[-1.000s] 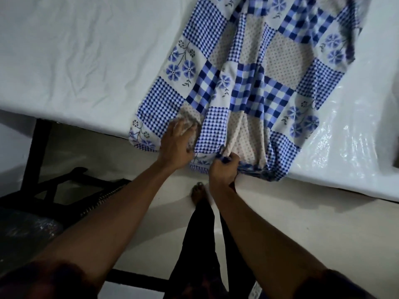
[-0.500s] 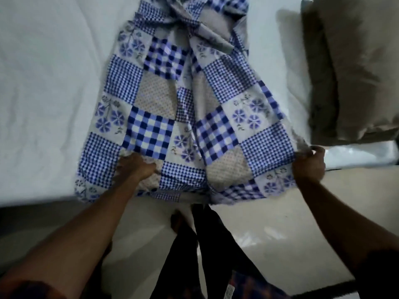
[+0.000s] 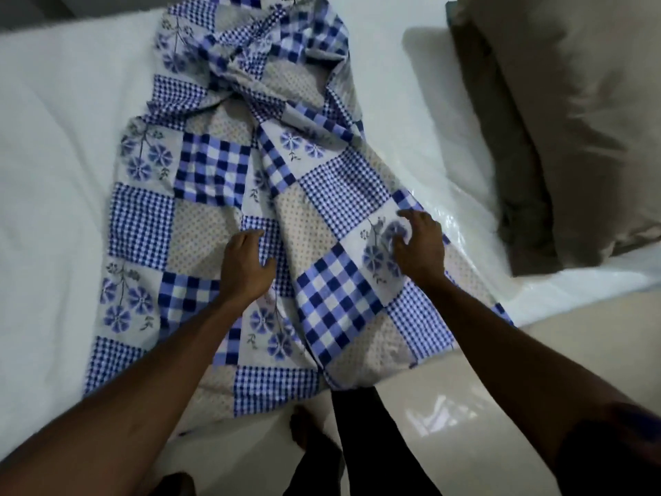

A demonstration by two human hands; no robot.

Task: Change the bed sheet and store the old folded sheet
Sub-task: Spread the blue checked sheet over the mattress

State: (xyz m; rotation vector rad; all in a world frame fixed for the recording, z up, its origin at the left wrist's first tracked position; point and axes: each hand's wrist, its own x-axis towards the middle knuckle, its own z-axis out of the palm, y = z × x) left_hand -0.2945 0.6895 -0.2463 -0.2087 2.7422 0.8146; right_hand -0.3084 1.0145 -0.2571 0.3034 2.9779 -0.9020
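Left hand [image 3: 246, 268] and right hand [image 3: 421, 249] lie loose-fingered on the rumpled sheet [image 3: 211, 180], holding nothing; the cloth looks light and limp, probably best pinched at its near corners.

Left of the left hand [image 3: 246, 266], the white mattress [image 3: 53, 173] lies flat and gives wide room. Ahead of both hands the sheet [image 3: 272, 66] bunches into raised folds. Right of the right hand [image 3: 418, 245], past a mattress strip, a pillow [image 3: 572, 119] blocks the way.

Pillow [image 3: 572, 119] cut by right edge; sheet [image 3: 214, 173] top cropped.
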